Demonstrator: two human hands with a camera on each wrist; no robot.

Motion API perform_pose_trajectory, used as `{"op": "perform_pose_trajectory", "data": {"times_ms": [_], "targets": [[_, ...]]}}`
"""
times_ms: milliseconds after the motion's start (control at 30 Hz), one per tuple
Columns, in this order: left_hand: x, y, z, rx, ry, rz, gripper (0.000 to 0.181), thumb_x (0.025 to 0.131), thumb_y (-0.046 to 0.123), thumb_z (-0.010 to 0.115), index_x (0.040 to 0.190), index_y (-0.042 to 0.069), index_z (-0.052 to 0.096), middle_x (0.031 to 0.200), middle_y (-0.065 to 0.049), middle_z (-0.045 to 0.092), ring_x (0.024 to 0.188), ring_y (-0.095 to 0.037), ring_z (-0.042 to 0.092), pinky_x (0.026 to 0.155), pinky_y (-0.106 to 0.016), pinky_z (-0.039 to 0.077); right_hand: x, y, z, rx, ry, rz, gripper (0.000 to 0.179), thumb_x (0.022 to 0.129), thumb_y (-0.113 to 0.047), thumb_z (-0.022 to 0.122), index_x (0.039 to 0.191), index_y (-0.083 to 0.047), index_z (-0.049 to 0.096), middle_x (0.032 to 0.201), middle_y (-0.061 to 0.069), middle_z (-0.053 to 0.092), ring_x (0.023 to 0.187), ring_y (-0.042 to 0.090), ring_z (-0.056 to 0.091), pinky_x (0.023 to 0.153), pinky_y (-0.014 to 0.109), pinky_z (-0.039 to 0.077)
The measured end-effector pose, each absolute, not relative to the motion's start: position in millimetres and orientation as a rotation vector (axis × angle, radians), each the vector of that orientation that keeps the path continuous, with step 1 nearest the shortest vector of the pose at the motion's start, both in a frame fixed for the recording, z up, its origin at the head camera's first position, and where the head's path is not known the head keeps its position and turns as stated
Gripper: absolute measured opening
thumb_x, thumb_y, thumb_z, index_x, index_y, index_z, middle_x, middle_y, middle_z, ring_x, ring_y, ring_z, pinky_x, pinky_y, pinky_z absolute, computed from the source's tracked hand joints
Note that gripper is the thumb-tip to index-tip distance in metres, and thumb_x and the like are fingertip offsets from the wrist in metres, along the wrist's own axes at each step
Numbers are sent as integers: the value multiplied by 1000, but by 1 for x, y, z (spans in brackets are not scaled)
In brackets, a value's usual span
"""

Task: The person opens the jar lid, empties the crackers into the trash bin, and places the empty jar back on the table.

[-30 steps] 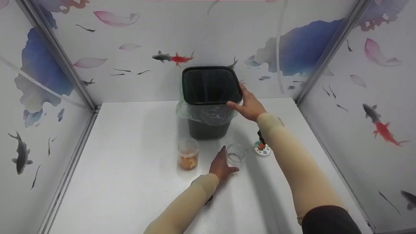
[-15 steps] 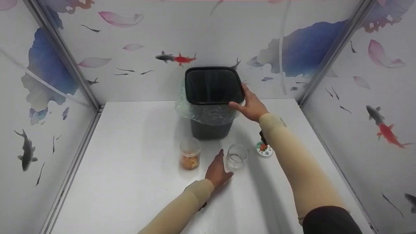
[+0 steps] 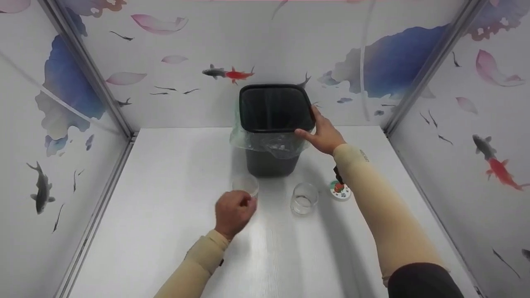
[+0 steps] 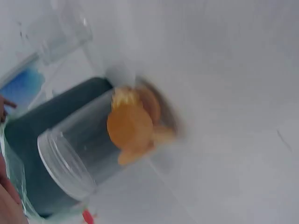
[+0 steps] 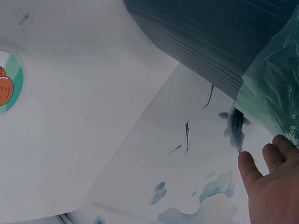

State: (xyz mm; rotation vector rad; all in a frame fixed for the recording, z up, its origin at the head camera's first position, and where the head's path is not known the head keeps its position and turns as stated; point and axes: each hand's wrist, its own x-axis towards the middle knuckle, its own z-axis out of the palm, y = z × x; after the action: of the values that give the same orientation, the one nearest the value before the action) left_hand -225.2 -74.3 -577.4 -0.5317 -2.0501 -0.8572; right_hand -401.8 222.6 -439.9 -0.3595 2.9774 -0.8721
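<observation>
The clear jar (image 4: 96, 140) with orange pieces (image 4: 131, 128) in its bottom stands upright on the white table (image 3: 174, 215), in front of the black bin (image 3: 271, 165), partly hidden by the left hand in the head view. It shows no label in these views. A second clear jar (image 3: 304, 200) stands to its right, and further towards the table's right edge lies a round lid (image 3: 340, 190); its sticker, green and white with a red figure, is cut off in the right wrist view, and its small marks cannot be read for certain. The right sleeve (image 3: 385, 207) bears dark lettering too small to make out.

The left hand (image 3: 235, 213) is beside the first jar, knuckles up and fingers curled under; whether they hold anything cannot be told, though no left finger shows on the jar in the left wrist view. The right hand (image 3: 324, 133) rests spread at the bin's near right corner, thumb along the near rim, fingers relaxed against the right side. The bin, lined with a translucent green bag (image 3: 281, 145), stands by the middle of the table's far edge.
</observation>
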Motion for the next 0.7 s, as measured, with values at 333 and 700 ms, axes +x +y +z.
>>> {"op": "perform_pose_trajectory", "data": {"times_ms": [333, 700], "targets": [[-234, -138, -599, 128, -2630, -1363, 74, 80, 8, 71, 145, -2, 37, 144, -22, 45, 132, -39, 45, 105, -50, 40, -402, 222, -439, -397, 2984, -872, 113, 81, -82, 51, 161, -21, 1, 164, 13, 15, 148, 33, 19, 116, 56, 21], [-245, -124, -618, -14, -2810, -1525, 110, 72, 32, 90, 156, 5, 23, 158, -16, 31, 143, -35, 31, 113, -50, 30, -402, 220, -440, -383, 2982, -879, 113, 80, -82, 52, 161, -23, 0, 165, 13, 14, 148, 34, 18, 115, 59, 20]]}}
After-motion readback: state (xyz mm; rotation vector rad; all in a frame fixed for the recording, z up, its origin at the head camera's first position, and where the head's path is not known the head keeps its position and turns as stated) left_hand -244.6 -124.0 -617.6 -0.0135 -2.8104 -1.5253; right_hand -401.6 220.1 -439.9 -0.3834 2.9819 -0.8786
